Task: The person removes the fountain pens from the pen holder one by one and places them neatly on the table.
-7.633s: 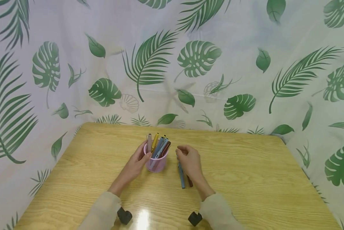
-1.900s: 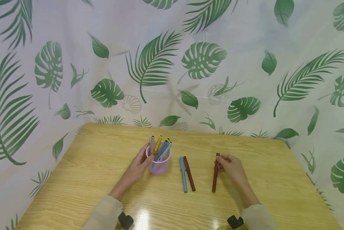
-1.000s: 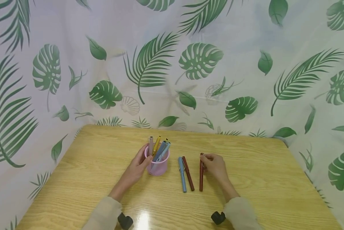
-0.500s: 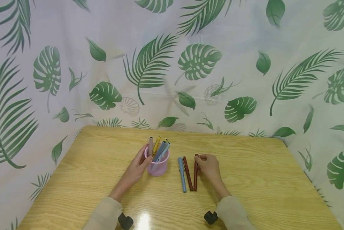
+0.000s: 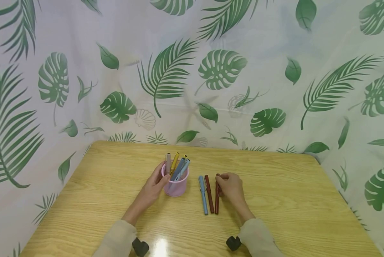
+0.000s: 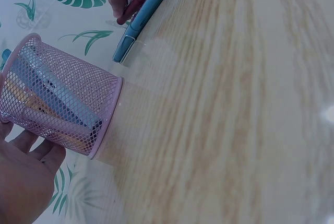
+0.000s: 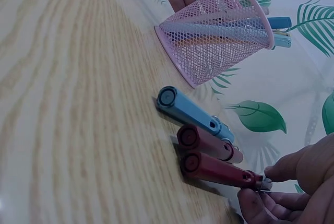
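Observation:
My left hand grips the side of a pink mesh pen cup, thumb at its rim. Several pens stand in the cup, among them a grey-pink pen, a yellow pen and blue ones. To the cup's right a light blue pen lies on the table beside a dark red pen. My right hand pinches the clip end of another dark red pen, which lies close along the first one. In the right wrist view their near ends sit side by side.
The wooden table runs back to a white cloth with green leaf prints. A black wrist device is at the left sleeve, and another black device at the right.
A dark red pen left the cup for the table. My right hand has slid one dark red pen leftward until it lies near the other. The left hand still holds the cup.

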`<state>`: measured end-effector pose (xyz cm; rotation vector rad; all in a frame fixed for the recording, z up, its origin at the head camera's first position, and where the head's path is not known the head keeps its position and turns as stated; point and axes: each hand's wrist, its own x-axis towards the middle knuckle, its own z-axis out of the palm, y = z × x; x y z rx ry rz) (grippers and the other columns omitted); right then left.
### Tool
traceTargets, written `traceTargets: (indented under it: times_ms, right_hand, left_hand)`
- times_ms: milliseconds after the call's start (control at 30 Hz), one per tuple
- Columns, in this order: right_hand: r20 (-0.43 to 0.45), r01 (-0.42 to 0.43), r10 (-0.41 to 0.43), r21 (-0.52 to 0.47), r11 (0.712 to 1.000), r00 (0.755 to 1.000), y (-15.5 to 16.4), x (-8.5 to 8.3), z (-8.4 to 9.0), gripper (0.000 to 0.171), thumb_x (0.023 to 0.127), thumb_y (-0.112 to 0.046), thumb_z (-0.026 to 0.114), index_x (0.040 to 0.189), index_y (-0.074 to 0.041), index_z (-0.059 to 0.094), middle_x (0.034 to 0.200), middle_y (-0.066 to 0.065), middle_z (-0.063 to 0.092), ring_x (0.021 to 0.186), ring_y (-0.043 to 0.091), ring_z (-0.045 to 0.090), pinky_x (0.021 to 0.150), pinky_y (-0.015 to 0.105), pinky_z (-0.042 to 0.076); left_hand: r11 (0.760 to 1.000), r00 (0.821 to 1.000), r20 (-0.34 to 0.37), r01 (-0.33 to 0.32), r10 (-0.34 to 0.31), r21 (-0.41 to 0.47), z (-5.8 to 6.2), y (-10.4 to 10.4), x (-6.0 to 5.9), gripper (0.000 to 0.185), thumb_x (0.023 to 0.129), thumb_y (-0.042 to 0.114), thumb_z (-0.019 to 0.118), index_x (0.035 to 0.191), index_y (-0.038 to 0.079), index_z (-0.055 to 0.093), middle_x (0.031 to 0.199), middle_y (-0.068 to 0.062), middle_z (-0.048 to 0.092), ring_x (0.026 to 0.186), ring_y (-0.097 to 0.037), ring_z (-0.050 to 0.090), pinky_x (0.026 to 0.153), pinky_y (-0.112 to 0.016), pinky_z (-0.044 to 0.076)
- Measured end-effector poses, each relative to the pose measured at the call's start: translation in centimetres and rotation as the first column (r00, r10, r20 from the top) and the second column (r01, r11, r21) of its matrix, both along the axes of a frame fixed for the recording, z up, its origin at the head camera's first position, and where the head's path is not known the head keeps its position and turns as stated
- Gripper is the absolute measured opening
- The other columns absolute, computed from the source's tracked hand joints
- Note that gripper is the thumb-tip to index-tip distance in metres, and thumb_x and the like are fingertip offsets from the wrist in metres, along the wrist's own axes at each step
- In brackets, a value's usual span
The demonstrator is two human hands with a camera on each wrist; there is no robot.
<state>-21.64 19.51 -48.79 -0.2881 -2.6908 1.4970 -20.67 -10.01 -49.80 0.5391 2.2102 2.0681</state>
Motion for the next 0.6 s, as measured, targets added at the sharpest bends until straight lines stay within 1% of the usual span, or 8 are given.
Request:
traceTargets:
  times_ms: [100,233,333,367,433,467,500,600]
  right_hand:
    - [-0.002,-0.003,0.003,0.004,1.0,1.0,0.04,0.19,0.01,0.031,0.1,-0.014,0.065,0.114,0.013,0.069,0.093,0.022,0.074,0.052,0.018,0.067,0.054,0.029,0.061]
    - [-0.004,-0.004,0.004,0.035,0.999,1.0,0.07,0.43,0.13,0.032,0.1,-0.015,0.064,0.115,0.013,0.069,0.093,0.023,0.074,0.056,0.021,0.068,0.062,0.032,0.062]
    - [-0.019,0.0,0.001,0.07,0.998,1.0,0.08,0.55,0.33,0.032,0.1,-0.016,0.063,0.115,0.012,0.07,0.1,0.024,0.074,0.075,0.028,0.072,0.073,0.039,0.063]
    - [-0.023,0.001,0.001,0.071,0.998,1.0,0.08,0.58,0.37,0.032,0.1,-0.016,0.063,0.115,0.011,0.07,0.103,0.024,0.074,0.082,0.031,0.073,0.076,0.042,0.063]
    - [-0.044,0.006,-0.002,0.086,0.996,0.999,-0.01,0.64,0.5,0.031,0.1,-0.016,0.063,0.115,0.01,0.071,0.107,0.024,0.074,0.094,0.033,0.072,0.081,0.043,0.062]
    - [-0.052,0.009,-0.005,0.083,0.997,0.999,-0.12,0.65,0.55,0.03,0.099,-0.016,0.063,0.115,0.008,0.072,0.108,0.023,0.074,0.096,0.033,0.071,0.081,0.043,0.062]
    - [-0.058,0.005,-0.002,0.06,0.998,0.998,-0.23,0.67,0.6,0.03,0.099,-0.016,0.063,0.115,0.008,0.072,0.108,0.023,0.074,0.095,0.033,0.072,0.079,0.042,0.063]
    - [-0.081,-0.022,0.02,-0.03,0.999,0.997,-0.75,0.66,0.83,0.029,0.1,-0.013,0.062,0.117,0.008,0.071,0.103,0.023,0.074,0.085,0.029,0.072,0.071,0.034,0.063]
  left_hand:
    - [1.0,1.0,-0.006,0.007,-0.007,0.004,0.0,0.05,0.04,0.063,0.111,0.017,0.049,0.164,0.001,0.018,0.167,-0.026,0.02,0.153,-0.039,0.024,0.122,-0.043,0.026]
    - [1.0,1.0,0.006,0.002,-0.002,0.0,0.09,0.03,0.06,0.063,0.111,0.018,0.049,0.165,0.004,0.017,0.168,-0.024,0.02,0.153,-0.037,0.023,0.123,-0.042,0.026]
    - [1.0,1.0,0.014,-0.004,0.004,-0.009,0.14,-0.03,0.03,0.064,0.111,0.019,0.049,0.165,0.006,0.017,0.168,-0.022,0.02,0.153,-0.034,0.024,0.123,-0.039,0.026]
    - [1.0,1.0,0.013,-0.002,0.002,-0.011,0.13,-0.06,0.01,0.064,0.112,0.019,0.049,0.165,0.006,0.017,0.168,-0.022,0.02,0.153,-0.034,0.024,0.123,-0.039,0.026]
    - [1.0,1.0,0.012,0.001,-0.001,-0.015,0.13,-0.09,0.0,0.064,0.112,0.02,0.049,0.165,0.006,0.017,0.168,-0.022,0.02,0.153,-0.034,0.024,0.123,-0.039,0.026]
    - [1.0,1.0,0.01,0.003,-0.003,-0.016,0.12,-0.1,-0.02,0.064,0.112,0.02,0.049,0.165,0.006,0.017,0.168,-0.022,0.019,0.153,-0.034,0.024,0.123,-0.04,0.026]
    - [1.0,1.0,0.01,0.004,-0.004,-0.017,0.12,-0.11,-0.03,0.064,0.112,0.02,0.049,0.165,0.006,0.017,0.168,-0.022,0.02,0.153,-0.034,0.024,0.123,-0.04,0.026]
    - [1.0,1.0,0.011,0.003,-0.003,-0.02,0.12,-0.09,-0.02,0.064,0.112,0.021,0.049,0.165,0.007,0.017,0.168,-0.021,0.02,0.153,-0.034,0.024,0.123,-0.041,0.026]
